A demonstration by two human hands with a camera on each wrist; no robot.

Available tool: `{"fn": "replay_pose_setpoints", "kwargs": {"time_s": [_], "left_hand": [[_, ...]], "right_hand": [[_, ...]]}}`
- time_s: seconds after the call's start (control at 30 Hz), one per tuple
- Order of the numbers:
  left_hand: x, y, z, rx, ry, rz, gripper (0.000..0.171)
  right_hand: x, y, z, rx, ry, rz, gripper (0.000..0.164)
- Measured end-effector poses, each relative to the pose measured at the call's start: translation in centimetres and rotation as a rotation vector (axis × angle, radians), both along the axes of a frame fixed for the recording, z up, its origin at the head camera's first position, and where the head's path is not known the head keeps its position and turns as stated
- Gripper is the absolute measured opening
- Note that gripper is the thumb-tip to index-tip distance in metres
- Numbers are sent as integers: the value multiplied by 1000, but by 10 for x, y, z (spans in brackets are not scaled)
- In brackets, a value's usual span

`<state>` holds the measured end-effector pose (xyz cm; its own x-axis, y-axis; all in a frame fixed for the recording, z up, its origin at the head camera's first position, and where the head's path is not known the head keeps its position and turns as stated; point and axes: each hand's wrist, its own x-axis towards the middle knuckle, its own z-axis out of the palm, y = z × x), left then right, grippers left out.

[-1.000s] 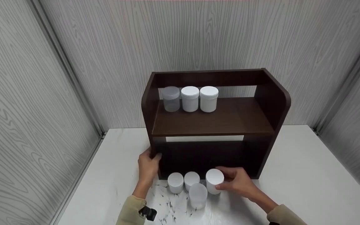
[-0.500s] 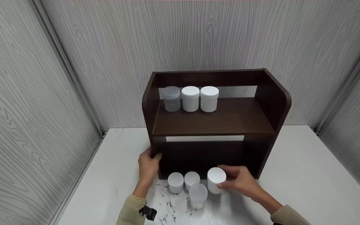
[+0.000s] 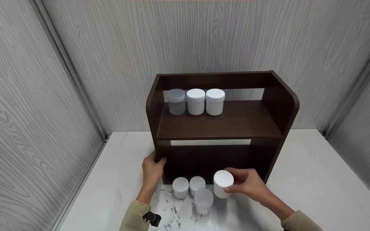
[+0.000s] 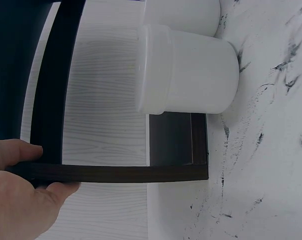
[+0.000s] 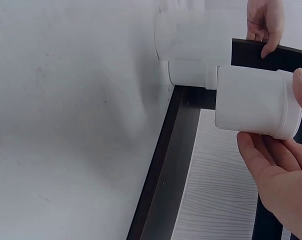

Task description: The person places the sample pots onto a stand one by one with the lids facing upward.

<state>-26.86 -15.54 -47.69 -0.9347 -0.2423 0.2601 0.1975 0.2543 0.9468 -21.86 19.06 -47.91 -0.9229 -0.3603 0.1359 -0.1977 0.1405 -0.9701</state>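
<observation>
My right hand pinches a white lidded jar between thumb and fingers, upright, in front of the lower compartment. In the right wrist view a gap shows between this jar and the white table. My left hand grips the left side panel of a dark brown two-tier shelf, thumb on the inner face; the left wrist view shows its fingers around the panel edge. Left of the held jar, two white jars and a translucent jar stand on the table.
On the upper shelf stand a translucent jar and two white jars in a row at the left. The table bears dark smudges near the front jars. Wood-grain panels rise behind and at both sides.
My right hand has raised the white jar slightly and moved it a little to the right, away from the translucent jar. The left hand and the shelf stay put.
</observation>
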Motion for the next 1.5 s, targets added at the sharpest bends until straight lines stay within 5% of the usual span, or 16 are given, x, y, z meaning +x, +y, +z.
{"fn": "replay_pose_setpoints", "kwargs": {"time_s": [1.5], "left_hand": [[2, 0, 2, -1, -24, -9, 45]], "right_hand": [[10, -18, 60, -29, 17, -19, 70]]}}
